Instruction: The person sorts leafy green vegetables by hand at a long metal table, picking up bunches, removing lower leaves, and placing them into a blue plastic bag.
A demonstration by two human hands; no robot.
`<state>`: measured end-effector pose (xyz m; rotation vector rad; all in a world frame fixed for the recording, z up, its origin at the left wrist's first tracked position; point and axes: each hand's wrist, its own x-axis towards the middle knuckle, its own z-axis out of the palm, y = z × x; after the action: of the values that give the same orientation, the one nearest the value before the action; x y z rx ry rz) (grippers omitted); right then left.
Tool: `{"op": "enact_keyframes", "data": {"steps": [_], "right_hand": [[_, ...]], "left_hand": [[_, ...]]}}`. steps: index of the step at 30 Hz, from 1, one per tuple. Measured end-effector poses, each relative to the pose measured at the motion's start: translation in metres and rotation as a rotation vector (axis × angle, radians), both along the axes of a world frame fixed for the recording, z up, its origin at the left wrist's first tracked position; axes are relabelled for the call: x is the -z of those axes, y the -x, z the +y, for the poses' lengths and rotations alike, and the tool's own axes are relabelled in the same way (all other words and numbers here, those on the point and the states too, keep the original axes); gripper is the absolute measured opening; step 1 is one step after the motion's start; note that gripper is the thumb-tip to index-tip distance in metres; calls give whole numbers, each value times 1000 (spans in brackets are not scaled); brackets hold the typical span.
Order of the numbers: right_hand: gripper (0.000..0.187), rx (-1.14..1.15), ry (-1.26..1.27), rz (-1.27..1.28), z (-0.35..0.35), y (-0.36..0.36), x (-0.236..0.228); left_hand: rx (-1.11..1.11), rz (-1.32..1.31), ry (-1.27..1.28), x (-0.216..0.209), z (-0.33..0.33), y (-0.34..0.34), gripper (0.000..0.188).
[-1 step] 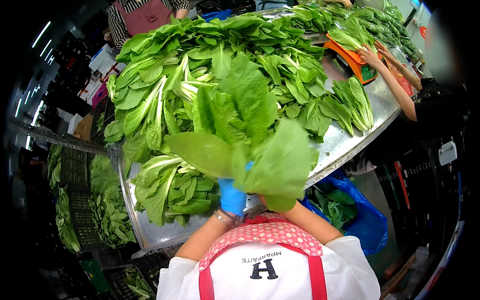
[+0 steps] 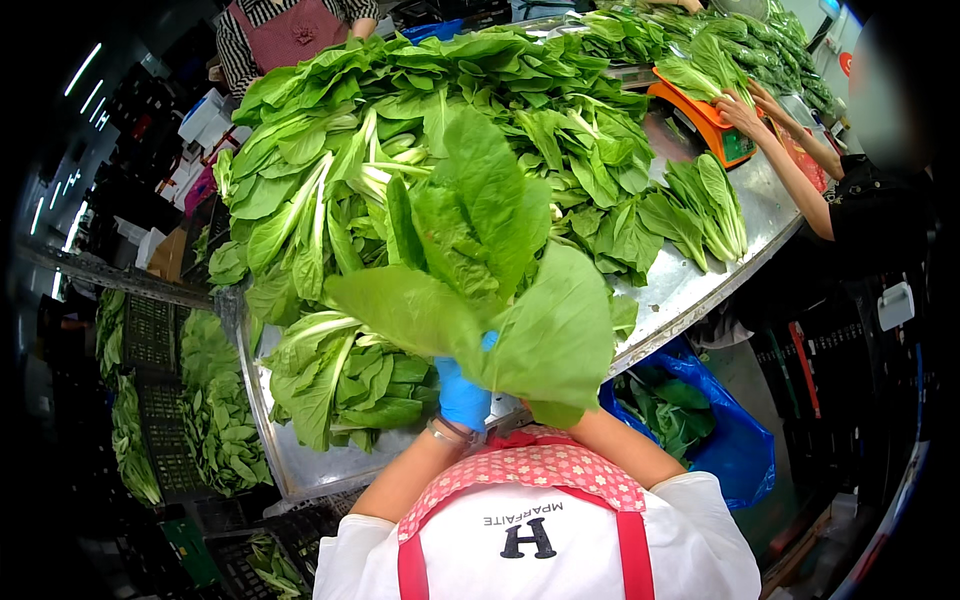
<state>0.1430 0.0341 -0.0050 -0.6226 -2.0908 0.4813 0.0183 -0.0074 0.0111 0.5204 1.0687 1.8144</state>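
My left hand (image 2: 464, 393), in a blue glove, is closed round the lower part of a bunch of leafy greens (image 2: 478, 225). Its broad leaves fan out upright in front of me. From the lower right comes my right forearm (image 2: 630, 445); the hand itself is hidden behind a large leaf at the base of the bunch, so its fingers do not show. Just left of the gloved hand, a smaller heap of greens (image 2: 345, 385) with pale stems lies on the metal table (image 2: 300, 465). Beyond the bunch spreads a big pile of greens (image 2: 300, 195).
At the right, another person's hands (image 2: 750, 112) hold greens over an orange scale (image 2: 705, 118). A loose bunch (image 2: 715, 215) lies near the table's right edge. Below that edge sits a blue bag (image 2: 745, 450) of greens. Crates (image 2: 165, 430) with greens stand left. Someone in an apron (image 2: 290, 35) is opposite.
The leaves of the held bunch have shifted slightly, some of them leftward, and look less blurred. My forearms have hardly moved.
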Motion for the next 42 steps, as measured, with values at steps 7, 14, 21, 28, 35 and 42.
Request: {"op": "enact_keyframes", "data": {"steps": [7,14,21,28,35,42], "right_hand": [[30,-153,1076,614,-4,-1,-22],[27,-126,1615,779,0,6,-37],[45,-270,1316,653,-4,-4,-47],[30,-69,1332,737,-26,-2,-53],[20,148,1196,1447,-56,-80,22],[61,770,1174,2136,-53,-197,108]], "left_hand": [[143,-304,138,-17,-1,20,36],[437,-387,31,-27,-19,31,39],[318,-272,131,-24,-22,36,43],[241,-272,143,-20,-22,25,38],[155,-231,61,-29,-2,53,29],[288,-82,125,-2,-11,20,23]]}}
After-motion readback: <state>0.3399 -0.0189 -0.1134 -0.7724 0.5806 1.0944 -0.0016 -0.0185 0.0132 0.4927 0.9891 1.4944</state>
